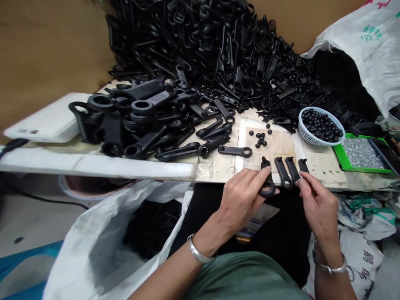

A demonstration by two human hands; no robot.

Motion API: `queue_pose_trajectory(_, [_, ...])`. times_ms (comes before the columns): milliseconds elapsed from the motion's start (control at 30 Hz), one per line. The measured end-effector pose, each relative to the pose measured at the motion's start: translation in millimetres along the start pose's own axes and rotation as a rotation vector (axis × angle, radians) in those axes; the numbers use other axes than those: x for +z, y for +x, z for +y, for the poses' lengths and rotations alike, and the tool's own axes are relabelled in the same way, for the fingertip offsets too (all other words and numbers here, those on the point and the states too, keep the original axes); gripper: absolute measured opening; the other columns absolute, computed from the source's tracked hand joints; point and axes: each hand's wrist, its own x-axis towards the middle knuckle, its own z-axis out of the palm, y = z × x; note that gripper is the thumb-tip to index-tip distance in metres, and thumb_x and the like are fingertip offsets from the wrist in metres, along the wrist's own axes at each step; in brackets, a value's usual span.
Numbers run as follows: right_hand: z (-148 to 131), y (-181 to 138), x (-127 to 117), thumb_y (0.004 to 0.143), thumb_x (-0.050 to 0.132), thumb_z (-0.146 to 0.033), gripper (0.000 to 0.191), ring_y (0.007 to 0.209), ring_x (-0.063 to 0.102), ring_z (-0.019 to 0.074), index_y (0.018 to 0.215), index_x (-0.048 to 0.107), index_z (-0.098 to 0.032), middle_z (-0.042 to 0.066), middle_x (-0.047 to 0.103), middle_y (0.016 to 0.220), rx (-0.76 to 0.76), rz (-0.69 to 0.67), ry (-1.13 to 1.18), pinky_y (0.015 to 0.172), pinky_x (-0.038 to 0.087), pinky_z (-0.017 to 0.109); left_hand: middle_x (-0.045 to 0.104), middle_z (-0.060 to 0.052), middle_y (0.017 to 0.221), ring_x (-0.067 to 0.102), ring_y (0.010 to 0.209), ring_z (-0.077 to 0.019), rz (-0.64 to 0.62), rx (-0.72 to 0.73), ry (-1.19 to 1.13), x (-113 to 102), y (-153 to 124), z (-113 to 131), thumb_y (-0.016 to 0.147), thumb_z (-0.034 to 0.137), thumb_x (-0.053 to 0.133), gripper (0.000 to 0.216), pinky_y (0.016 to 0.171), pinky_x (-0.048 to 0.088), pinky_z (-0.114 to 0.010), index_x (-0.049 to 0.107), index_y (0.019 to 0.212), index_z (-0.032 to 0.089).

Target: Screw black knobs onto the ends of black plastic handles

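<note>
My left hand (pixel 239 193) is closed around a black plastic lever with a ring end (pixel 266 180), thumb along its side and the ring toward me, at the table's front edge. To its right, two similar levers (pixel 284 174) lie side by side, ring ends toward me. My right hand (pixel 320 208) pinches the lower end of another black lever (pixel 303 165), whose ring is hidden by the fingers. Several small black balls (pixel 260 137) rest on a stained white cloth (pixel 281 146) beyond the hands. A single lever (pixel 235 151) lies flat at the cloth's left edge.
Black plastic parts (pixel 187 50) form a large heap at the back, with more levers (pixel 146 112) piled at left. A pale blue basket (pixel 321 141) holds black balls. Beside it, a green tray (pixel 343 160) contains small shiny metal pieces. A white sack (pixel 93 233) hangs below the table.
</note>
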Motion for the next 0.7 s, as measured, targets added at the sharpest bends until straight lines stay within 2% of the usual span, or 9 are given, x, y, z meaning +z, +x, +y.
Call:
queue_pose_trajectory(67, [10.1, -0.7, -4.0, 0.098, 0.054, -0.038, 0.031, 0.079, 0.067, 0.0201, 0.110, 0.071, -0.016, 0.009, 0.073, 0.096, -0.109, 0.032, -0.111, 0.074, 0.054, 0.033, 0.071, -0.011, 0.093, 0.063, 0.082, -0.0226, -0.015, 0.136, 0.254, 12.5, 1.4, -2.4, 0.099, 0.030, 0.050, 0.033, 0.070, 0.050, -0.036, 0.060, 0.122, 0.008])
queue_pose_trajectory(200, [13.1, -4.7, -3.1, 0.096, 0.057, -0.033, 0.032, 0.103, 0.057, 0.0273, 0.122, 0.066, -0.016, 0.014, 0.066, 0.117, -0.362, -0.066, -0.346, 0.088, 0.050, 0.041, 0.069, -0.013, 0.109, 0.062, 0.092, -0.0261, -0.216, 0.111, 0.538, 28.6, 10.7, -1.4, 0.095, 0.019, 0.053, 0.033, 0.072, 0.048, -0.040, 0.057, 0.126, 0.007])
queue_pose_trajectory(267, [10.6, -6.0, 0.5, 0.094, 0.062, -0.028, 0.031, 0.105, 0.053, 0.0292, 0.123, 0.065, -0.017, 0.012, 0.065, 0.121, -0.427, -0.086, -0.443, 0.089, 0.047, 0.044, 0.065, -0.015, 0.118, 0.061, 0.099, -0.0283, -0.323, 0.075, 0.585, 28.5, 13.9, 1.4, 0.092, 0.026, 0.062, 0.043, 0.078, 0.048, -0.043, 0.055, 0.130, 0.007])
queue_pose_trajectory(400, [8.8, -5.9, 8.4, 0.091, 0.065, -0.025, 0.028, 0.104, 0.051, 0.0294, 0.119, 0.067, -0.021, 0.008, 0.068, 0.117, -0.444, -0.047, -0.504, 0.089, 0.041, 0.044, 0.058, -0.017, 0.133, 0.056, 0.114, -0.0312, -0.459, 0.030, 0.568, 21.9, 14.5, 6.2, 0.078, 0.053, 0.076, 0.080, 0.089, 0.046, -0.045, 0.049, 0.138, 0.008])
queue_pose_trajectory(467, [9.2, -5.7, 12.3, 0.093, 0.064, -0.025, 0.026, 0.104, 0.052, 0.0291, 0.117, 0.068, -0.019, 0.008, 0.068, 0.113, -0.435, -0.011, -0.504, 0.091, 0.040, 0.045, 0.057, -0.018, 0.135, 0.055, 0.116, -0.0317, -0.473, 0.013, 0.567, 21.4, 13.3, 7.3, 0.074, 0.059, 0.076, 0.087, 0.091, 0.045, -0.045, 0.048, 0.139, 0.008])
queue_pose_trajectory(700, [11.0, -3.3, 19.2, 0.094, 0.061, -0.025, 0.025, 0.103, 0.053, 0.0276, 0.116, 0.068, -0.016, 0.010, 0.067, 0.108, -0.450, 0.029, -0.482, 0.091, 0.041, 0.043, 0.059, -0.016, 0.134, 0.055, 0.115, -0.0296, -0.397, -0.016, 0.565, 29.9, 7.1, 6.0, 0.075, 0.060, 0.073, 0.085, 0.097, 0.042, -0.045, 0.049, 0.139, 0.009])
